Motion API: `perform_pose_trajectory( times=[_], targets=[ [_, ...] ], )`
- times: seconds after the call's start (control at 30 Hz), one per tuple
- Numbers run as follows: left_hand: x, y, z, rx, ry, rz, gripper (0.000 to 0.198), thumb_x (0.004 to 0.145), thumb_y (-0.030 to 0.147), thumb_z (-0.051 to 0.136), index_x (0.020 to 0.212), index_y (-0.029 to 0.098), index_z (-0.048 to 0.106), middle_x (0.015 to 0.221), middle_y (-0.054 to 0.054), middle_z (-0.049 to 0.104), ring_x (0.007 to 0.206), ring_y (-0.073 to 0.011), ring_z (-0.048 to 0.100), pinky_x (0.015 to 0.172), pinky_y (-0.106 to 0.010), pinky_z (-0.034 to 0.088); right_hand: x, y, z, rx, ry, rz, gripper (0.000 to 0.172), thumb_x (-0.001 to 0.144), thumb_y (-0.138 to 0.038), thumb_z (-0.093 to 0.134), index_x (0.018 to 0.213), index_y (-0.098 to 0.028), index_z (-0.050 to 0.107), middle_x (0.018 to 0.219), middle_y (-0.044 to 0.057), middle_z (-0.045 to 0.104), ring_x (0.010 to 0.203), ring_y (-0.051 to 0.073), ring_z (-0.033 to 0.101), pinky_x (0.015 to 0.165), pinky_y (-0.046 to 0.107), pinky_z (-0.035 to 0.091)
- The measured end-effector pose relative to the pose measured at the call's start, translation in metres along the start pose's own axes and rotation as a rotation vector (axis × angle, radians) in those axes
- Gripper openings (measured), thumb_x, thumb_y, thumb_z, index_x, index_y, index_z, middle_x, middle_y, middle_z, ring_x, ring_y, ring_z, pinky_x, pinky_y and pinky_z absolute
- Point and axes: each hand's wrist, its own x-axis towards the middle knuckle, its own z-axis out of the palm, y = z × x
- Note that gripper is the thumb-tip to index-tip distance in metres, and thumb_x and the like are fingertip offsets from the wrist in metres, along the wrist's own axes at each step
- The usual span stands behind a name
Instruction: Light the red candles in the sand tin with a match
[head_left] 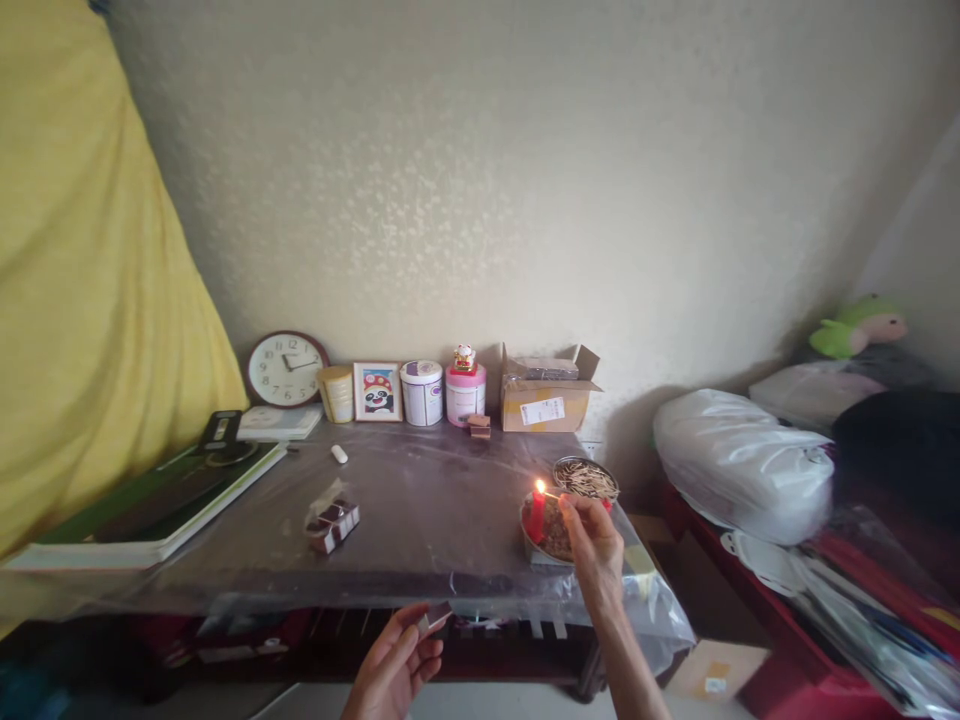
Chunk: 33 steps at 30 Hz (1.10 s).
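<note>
In front of the table's near edge, my left hand [396,655] grips a small matchbox [435,618] between thumb and fingers. My right hand [598,548] pinches a thin match [553,495], whose tip meets the flame at the top of a short red candle [537,518]. The candle stands upright in a round bowl [528,543] with a brown, grainy filling. Part of the bowl is hidden behind my right hand. Just behind it lies a round dish [609,491] of loose matchsticks. A torn-open pack of matchboxes [334,526] rests on the table to the left.
Plastic film covers the table [420,500]. Along the wall are a clock [286,370], a panda picture [378,391], canisters [422,393] and a carton [547,398]. A large green book [165,500] lies left, beside a yellow curtain [90,270]. White bags [742,460] sit right.
</note>
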Motion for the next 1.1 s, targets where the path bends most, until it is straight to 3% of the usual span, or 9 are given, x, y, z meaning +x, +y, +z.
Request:
perform_pose_trajectory(
  times=[1.1],
  targets=[
    [0.000, -0.001, -0.002, -0.005, -0.009, -0.003, 0.067, 0.051, 0.044, 0.084, 0.102, 0.016, 0.052, 0.091, -0.009, 0.072, 0.067, -0.0130, 0.064, 0.062, -0.024, 0.049, -0.001, 0.013, 0.001, 0.029, -0.025, -0.021, 0.038, 0.074, -0.050, 0.065, 0.085, -0.014, 0.064, 0.086, 0.008, 0.067, 0.070, 0.017, 0.061, 0.063, 0.027, 0.050]
  ],
)
